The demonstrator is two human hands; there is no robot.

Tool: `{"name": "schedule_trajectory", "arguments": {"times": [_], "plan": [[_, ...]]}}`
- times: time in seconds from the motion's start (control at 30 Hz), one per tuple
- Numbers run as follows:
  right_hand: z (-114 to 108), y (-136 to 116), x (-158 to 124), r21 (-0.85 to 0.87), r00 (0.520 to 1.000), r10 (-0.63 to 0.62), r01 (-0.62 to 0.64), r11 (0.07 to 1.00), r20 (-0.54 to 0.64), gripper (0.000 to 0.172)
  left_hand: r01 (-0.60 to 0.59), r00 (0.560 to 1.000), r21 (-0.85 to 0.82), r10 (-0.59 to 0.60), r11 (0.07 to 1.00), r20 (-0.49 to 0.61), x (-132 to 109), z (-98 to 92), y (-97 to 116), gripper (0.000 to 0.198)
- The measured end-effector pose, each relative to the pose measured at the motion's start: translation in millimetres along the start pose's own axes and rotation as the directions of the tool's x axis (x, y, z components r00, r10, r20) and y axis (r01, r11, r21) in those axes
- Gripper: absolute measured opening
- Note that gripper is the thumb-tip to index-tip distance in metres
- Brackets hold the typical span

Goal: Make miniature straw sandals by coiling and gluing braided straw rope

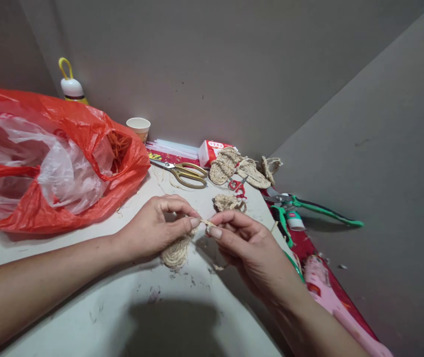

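Observation:
My left hand [156, 228] is closed on a small oval piece of coiled, braided straw [177, 254], which hangs below the fingers over the white table. Between thumb and index finger, my right hand [251, 243] pinches a straw cord [207, 223] that runs across from the left fingertips. A short gap parts the two hands. Just beyond them lies a bundle of braided straw [229, 202]. Small red-handled scissors [238, 187] rest behind that bundle, close to more woven straw pieces [224, 166].
A red plastic bag [123, 198] with straw-like fibres fills the left side. Gold-handled scissors [189, 174], a paper cup [138, 126], white sticks [171, 148] and a tissue pack [208, 152] line the back. Green-handled shears [323, 210] and a pink tool [331, 297] lie right.

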State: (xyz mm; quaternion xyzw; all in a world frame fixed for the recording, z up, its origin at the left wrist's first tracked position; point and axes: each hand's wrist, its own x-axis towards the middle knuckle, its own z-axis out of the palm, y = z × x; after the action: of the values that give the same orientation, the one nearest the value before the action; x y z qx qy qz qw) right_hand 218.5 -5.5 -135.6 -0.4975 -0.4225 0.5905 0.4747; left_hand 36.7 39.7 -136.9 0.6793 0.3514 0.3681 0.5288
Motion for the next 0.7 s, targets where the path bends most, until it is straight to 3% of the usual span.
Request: {"name": "schedule_trajectory", "arguments": {"times": [0.13,0.3,0.5,0.7], "plan": [[-3.8,1.1,1.4,-0.009,1.000,0.026,-0.026,1.000,-0.004,0.023,0.138,0.989,-0.133,-0.128,0.981,0.078,-1.4,0.4,0.4,0.020],[-1.1,0.4,2.9,-0.013,0.996,0.084,-0.084,0.996,-0.003,0.027,0.162,0.976,-0.107,-0.143,0.981,0.166,-2.3,-1.3,3.7,0.020],[6.8,-1.5,4.1,0.035,0.985,0.174,-0.174,0.984,0.011,0.031,0.138,0.983,0.004,-0.137,0.990,0.122,-2.8,2.1,1.3,0.015],[6.8,-1.1,6.0,0.090,0.988,0.154,-0.152,0.984,-0.025,0.030,0.100,0.993,0.040,-0.103,0.994,0.062,0.7,1.7,0.8,0.014]]}}
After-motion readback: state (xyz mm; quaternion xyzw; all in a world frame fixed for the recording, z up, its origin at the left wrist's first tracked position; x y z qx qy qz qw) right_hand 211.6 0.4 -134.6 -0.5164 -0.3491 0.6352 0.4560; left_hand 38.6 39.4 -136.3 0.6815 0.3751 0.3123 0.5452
